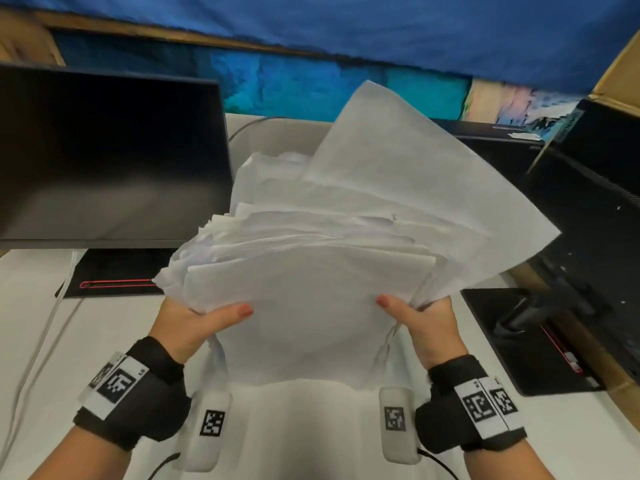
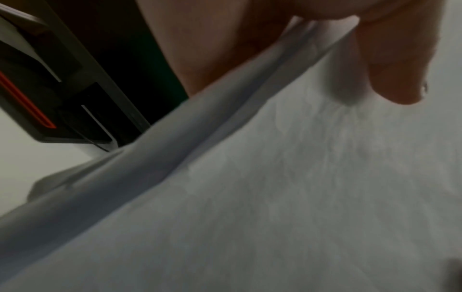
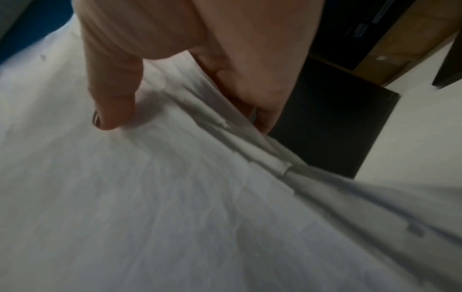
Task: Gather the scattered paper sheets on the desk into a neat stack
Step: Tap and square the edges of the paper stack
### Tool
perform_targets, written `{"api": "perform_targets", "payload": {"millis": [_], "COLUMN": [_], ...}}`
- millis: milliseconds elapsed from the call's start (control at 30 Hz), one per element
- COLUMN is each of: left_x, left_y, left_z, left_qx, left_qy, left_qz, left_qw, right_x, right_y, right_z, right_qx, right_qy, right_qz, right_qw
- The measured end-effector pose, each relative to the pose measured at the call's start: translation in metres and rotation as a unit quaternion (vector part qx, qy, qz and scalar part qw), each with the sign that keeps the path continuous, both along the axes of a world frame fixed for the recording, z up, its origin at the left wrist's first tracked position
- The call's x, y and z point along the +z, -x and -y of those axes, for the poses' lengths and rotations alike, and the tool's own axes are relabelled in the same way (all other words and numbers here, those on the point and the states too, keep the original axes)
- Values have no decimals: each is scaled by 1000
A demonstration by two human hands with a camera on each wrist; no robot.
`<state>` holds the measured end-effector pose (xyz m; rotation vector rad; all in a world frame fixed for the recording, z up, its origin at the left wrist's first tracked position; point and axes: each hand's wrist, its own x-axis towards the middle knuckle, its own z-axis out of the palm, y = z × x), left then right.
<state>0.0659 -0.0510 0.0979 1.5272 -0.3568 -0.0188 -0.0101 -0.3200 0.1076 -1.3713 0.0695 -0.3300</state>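
Note:
A thick, uneven bundle of white paper sheets [image 1: 311, 289] is held upright above the white desk [image 1: 41, 341], its upper edges staggered and fanned. One large sheet [image 1: 408, 174] sticks out at the top right. My left hand [image 1: 204, 323] grips the bundle's left side, thumb on the front sheet. My right hand [image 1: 420, 323] grips the right side the same way. In the left wrist view the thumb [image 2: 400, 59] presses on the paper [image 2: 275, 197]. The right wrist view shows the thumb [image 3: 112, 89] on the front sheet [image 3: 150, 217] and fingers behind the layered edges.
A dark monitor [image 1: 104, 157] stands at the left on a black base with a red line [image 1: 117, 278]. Another black monitor [image 1: 588, 220] and its stand base [image 1: 519, 337] are at the right. A white cable [image 1: 38, 344] runs along the left. A blue partition is behind.

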Motion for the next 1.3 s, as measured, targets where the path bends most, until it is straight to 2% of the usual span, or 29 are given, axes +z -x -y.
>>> {"api": "perform_targets", "payload": {"millis": [100,200,333,433,667,767,867,967,1067,1133,1233,1300], "left_x": [3,7,4,0,-13,-4,15,22,25,24,19,16], "left_y": [4,4,5,5,13,13,8,9,14,12,8,12], "left_z": [9,7,4,11,16,24,14,7,13,13,6,8], "left_qx": [-12,14,0,40,27,53,30,-7,-40,-28,-24,-36], "left_qy": [-8,25,8,-5,0,28,17,10,12,11,-1,-10], "left_qz": [29,30,13,8,-34,-4,41,62,82,76,66,55], "left_qw": [999,999,1000,999,999,998,999,998,996,997,998,998], "right_x": [5,8,9,12,-8,5,22,23,25,25,22,20], "right_y": [-3,-1,1,1,6,3,3,4,6,6,4,5], "right_z": [-5,-5,-4,-9,-6,-9,-2,5,-2,-5,4,3], "right_qx": [16,28,27,17,-1,-14,9,24,41,35,12,27], "right_qy": [5,19,16,34,12,-2,15,17,64,77,41,70], "right_qz": [28,42,41,56,-15,13,54,46,35,44,48,38], "right_qw": [999,999,999,998,1000,1000,998,999,996,995,998,996]}}
